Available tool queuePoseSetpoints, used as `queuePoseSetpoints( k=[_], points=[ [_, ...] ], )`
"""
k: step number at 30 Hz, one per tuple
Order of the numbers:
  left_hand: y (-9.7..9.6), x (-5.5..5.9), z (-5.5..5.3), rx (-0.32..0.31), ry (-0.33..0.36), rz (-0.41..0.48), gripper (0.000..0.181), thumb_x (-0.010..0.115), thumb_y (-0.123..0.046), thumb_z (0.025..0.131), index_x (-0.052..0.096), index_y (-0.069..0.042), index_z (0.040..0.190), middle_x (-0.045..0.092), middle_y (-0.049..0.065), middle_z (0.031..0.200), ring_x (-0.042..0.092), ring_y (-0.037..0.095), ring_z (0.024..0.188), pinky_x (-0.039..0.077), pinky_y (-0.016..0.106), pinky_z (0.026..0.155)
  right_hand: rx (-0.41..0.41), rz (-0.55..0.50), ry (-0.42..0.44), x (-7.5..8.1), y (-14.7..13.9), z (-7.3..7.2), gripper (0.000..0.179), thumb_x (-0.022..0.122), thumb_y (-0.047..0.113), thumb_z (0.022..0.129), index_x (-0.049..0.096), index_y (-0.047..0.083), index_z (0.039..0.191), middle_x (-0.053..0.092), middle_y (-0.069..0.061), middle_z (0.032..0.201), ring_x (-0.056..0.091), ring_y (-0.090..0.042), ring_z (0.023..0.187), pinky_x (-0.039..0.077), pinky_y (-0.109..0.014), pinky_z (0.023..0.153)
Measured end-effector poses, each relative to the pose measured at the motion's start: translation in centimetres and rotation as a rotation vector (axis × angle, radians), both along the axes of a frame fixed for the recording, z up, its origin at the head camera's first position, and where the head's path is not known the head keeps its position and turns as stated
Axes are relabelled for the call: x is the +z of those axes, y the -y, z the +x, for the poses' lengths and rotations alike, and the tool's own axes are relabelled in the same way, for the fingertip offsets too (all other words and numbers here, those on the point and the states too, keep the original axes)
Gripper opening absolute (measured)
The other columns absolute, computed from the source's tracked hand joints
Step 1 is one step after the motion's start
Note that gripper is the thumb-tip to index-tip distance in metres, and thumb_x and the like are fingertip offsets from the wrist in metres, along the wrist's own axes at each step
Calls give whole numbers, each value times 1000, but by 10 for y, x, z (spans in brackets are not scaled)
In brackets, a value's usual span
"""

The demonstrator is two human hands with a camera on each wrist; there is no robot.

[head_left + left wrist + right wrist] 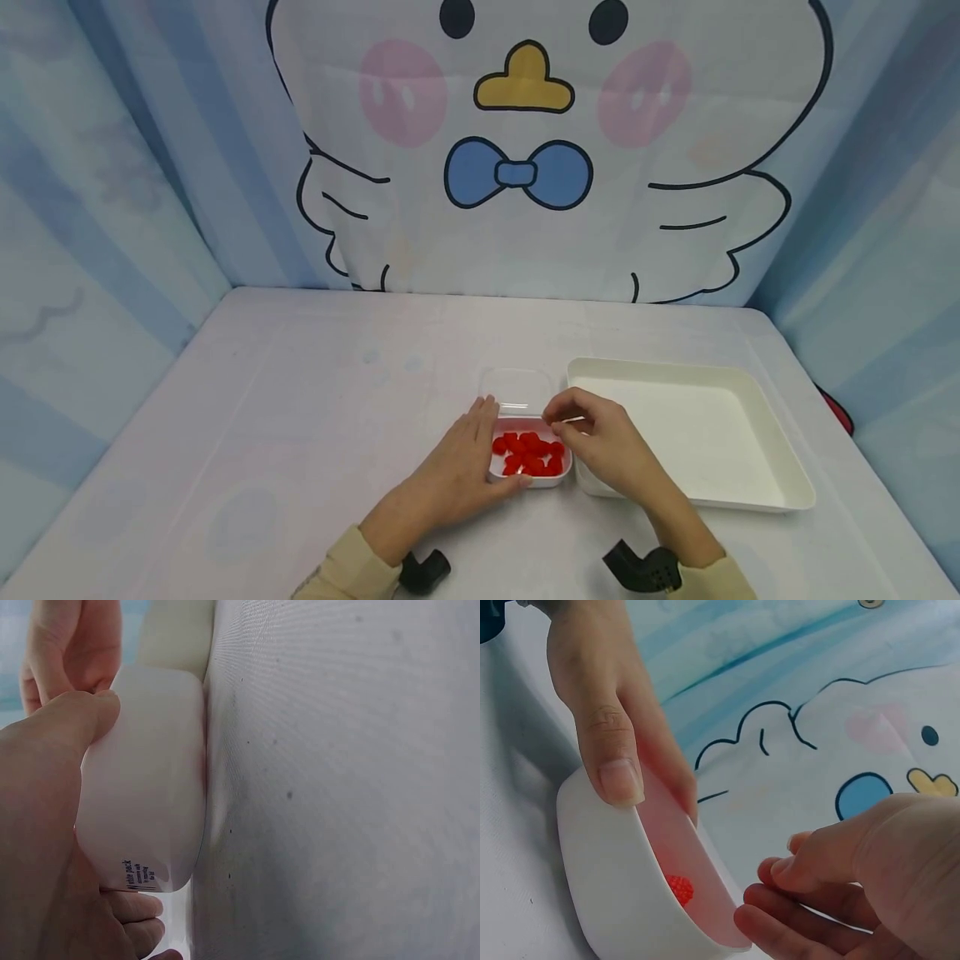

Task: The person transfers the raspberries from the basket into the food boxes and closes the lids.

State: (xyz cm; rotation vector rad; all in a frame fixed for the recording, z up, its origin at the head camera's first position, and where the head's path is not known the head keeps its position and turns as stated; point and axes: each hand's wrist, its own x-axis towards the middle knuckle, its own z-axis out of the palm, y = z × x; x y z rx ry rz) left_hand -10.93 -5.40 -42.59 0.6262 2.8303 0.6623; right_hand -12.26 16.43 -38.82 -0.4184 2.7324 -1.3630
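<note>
A small white plastic container [557,482] holds several red pieces [531,450]; one red piece [680,889] looks bumpy like a raspberry in the right wrist view. My left hand [457,467] holds the container, its fingers along the left side and its thumb over the near rim. Printed text shows on the container's wall [142,787] in the left wrist view. At the back right corner hovers my right hand [607,437], fingers loosely bent, with nothing visible between thumb and fingers. A clear lid [517,385] stands behind the container.
A large shallow white tray [776,475] lies just right of the container, partly beneath my right hand. The white tabletop [262,433] extends to the left. Printed curtains [517,242] surround the table at the back and sides.
</note>
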Motion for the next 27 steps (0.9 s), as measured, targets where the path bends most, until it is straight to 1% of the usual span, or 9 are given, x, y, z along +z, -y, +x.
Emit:
queuePoseSetpoints(
  k=[4,8,13,20,27],
  points=[
    [0,1,0,-1,3,4,105,64,-64,84,17,-6,157,24,11,165,22,28,153,29,47,121,-2,8,-18,1,-2,0,18,67,5,91,66,14,107,70,-1,104,67,-17,97,59,-29,88],
    [-1,2,0,7,12,9,105,66,-64,83,17,-7,158,24,10,165,23,28,153,30,48,121,-10,3,-44,3,-6,-1,18,68,4,91,66,12,107,70,-2,103,67,-17,97,60,-27,85],
    [-1,2,1,13,14,10,106,66,-64,83,17,-7,158,25,10,164,23,28,153,31,48,120,-48,5,-59,6,-13,-3,18,67,3,91,66,12,106,70,-3,104,68,-18,97,60,-25,84],
    [-2,1,1,16,17,-8,106,64,-65,83,15,-8,158,24,11,165,22,28,153,29,46,121,-93,58,-69,7,-21,-5,17,66,4,92,67,10,108,70,-5,106,67,-20,100,60,-33,87],
    [-2,0,1,10,9,-16,105,63,-65,84,15,-7,158,24,11,165,22,28,153,28,46,122,-104,79,-35,-1,-26,-10,17,66,4,92,66,9,109,70,-6,107,66,-21,101,59,-38,91]
  ],
)
